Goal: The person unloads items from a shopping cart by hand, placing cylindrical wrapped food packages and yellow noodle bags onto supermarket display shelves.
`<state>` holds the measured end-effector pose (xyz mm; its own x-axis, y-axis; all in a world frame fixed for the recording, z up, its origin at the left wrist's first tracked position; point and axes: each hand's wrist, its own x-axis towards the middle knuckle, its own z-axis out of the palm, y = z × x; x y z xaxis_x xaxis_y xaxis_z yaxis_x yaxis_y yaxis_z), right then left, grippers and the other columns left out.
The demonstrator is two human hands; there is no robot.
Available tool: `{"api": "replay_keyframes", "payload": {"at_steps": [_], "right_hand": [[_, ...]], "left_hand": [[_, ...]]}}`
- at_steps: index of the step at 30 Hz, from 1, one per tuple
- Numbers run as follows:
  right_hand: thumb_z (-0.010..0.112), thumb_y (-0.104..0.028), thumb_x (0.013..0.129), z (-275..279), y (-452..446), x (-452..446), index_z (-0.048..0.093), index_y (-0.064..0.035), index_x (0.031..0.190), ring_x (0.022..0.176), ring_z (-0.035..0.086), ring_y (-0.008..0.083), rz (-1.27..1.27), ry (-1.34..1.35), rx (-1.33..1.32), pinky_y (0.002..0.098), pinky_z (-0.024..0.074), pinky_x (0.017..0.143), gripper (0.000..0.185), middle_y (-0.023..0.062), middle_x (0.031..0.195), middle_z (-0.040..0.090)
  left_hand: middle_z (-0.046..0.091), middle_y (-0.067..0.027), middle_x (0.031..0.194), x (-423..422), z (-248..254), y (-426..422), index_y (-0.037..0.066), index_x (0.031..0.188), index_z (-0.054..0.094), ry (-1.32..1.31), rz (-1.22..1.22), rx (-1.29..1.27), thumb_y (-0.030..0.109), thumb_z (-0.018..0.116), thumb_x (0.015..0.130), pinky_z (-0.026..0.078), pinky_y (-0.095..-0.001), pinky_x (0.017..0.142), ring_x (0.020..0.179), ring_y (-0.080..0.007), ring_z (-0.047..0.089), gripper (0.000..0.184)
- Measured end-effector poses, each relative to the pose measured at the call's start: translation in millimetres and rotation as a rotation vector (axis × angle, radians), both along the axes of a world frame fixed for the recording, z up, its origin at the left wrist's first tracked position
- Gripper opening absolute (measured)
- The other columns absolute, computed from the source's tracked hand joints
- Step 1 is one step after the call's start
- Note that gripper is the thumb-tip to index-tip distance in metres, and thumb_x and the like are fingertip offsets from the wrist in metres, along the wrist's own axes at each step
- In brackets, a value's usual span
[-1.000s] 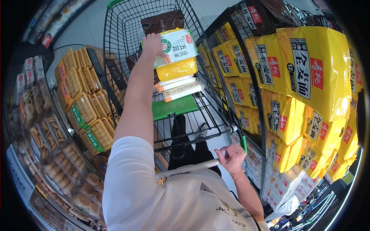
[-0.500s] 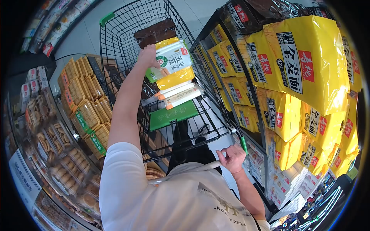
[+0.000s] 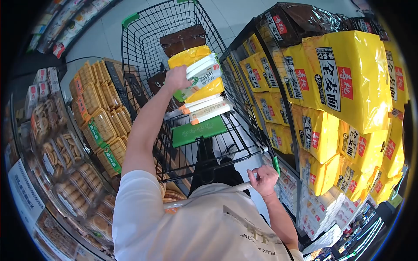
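My left hand (image 3: 177, 78) grips the left edge of a green-and-white noodle pack (image 3: 204, 77) inside the shopping cart (image 3: 143, 52). The pack is tilted, its printed face toward me. Behind it lies a yellow pack (image 3: 188, 56), with a brown package (image 3: 183, 40) farther up the cart. More yellow packaging shows below the held pack, then white-and-orange packs (image 3: 212, 112) near the green panel (image 3: 199, 132). My right hand (image 3: 264, 179) is closed around the right end of the cart's handle bar (image 3: 237, 188), beside its green end piece.
On the right, a shelf is stacked with yellow noodle bags (image 3: 331, 82), with brown bags (image 3: 296, 26) on top. Clear boxes of biscuits (image 3: 102, 126) stand on the left, close to the cart. Packed pastries (image 3: 80, 187) fill the lower left shelf. Tiled floor (image 3: 113, 30) lies beyond.
The noodle pack in my left hand has tipped so that its printed face is foreshortened and its top edge shows more. The view has shifted slightly; my right hand stays on the handle.
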<state>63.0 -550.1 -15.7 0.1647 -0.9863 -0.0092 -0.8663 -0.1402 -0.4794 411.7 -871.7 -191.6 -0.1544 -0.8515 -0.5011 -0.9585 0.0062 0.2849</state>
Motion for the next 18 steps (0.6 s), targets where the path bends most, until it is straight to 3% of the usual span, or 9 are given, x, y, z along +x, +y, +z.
{"api": "replay_keyframes", "payload": {"at_steps": [3, 6, 10, 11, 18], "right_hand": [[0.086, -0.018, 0.067, 0, 1, 2, 0.060, -0.0146, 0.061, 0.050, 0.049, 0.0225, 0.004, 0.014, -0.006, 0.0354, 0.0380, 0.047, 0.027, 0.0019, 0.055, 0.048], [0.085, -0.018, 0.067, 0, 1, 4, 0.060, -0.0142, 0.061, 0.050, 0.049, 0.0226, 0.001, 0.005, -0.010, 0.0354, 0.0382, 0.047, 0.027, 0.0021, 0.055, 0.048], [0.085, -0.018, 0.068, 0, 1, 10, 0.060, -0.0141, 0.061, 0.050, 0.049, 0.0227, 0.002, -0.002, -0.016, 0.0354, 0.0384, 0.047, 0.026, 0.0022, 0.055, 0.048], [0.085, -0.018, 0.068, 0, 1, 10, 0.060, -0.0140, 0.061, 0.050, 0.049, 0.0227, 0.003, 0.001, -0.018, 0.0355, 0.0384, 0.047, 0.026, 0.0023, 0.055, 0.048], [0.084, -0.017, 0.069, 4, -2, 18, 0.060, -0.0137, 0.061, 0.050, 0.049, 0.0227, -0.014, -0.009, 0.013, 0.0357, 0.0385, 0.047, 0.026, 0.0023, 0.055, 0.048]], "left_hand": [[0.074, -0.0207, 0.102, 6, 6, 23, -0.001, 0.113, 0.069, 0.058, 0.124, 0.052, 0.038, 0.084, 0.069, 0.057, -0.0419, 0.087, 0.094, -0.0324, 0.073, 0.061], [0.074, -0.0205, 0.104, 30, -18, 47, -0.002, 0.109, 0.073, 0.298, 0.416, 0.240, 0.039, 0.087, 0.066, 0.057, -0.0398, 0.086, 0.094, -0.0316, 0.073, 0.061], [0.075, -0.0167, 0.104, 56, -4, 84, -0.005, 0.112, 0.072, 0.783, 0.939, 0.374, 0.016, 0.087, 0.071, 0.059, -0.0370, 0.078, 0.089, -0.0246, 0.074, 0.048], [0.075, -0.0153, 0.103, 62, 6, 86, -0.005, 0.111, 0.072, 0.830, 1.023, 0.377, 0.004, 0.084, 0.074, 0.059, -0.0363, 0.076, 0.088, -0.0225, 0.074, 0.040], [0.074, -0.0164, 0.104, 115, 50, 39, -0.008, 0.111, 0.069, 0.799, 1.088, 0.063, 0.004, 0.082, 0.077, 0.060, -0.0351, 0.075, 0.086, -0.0223, 0.074, 0.038]]}}
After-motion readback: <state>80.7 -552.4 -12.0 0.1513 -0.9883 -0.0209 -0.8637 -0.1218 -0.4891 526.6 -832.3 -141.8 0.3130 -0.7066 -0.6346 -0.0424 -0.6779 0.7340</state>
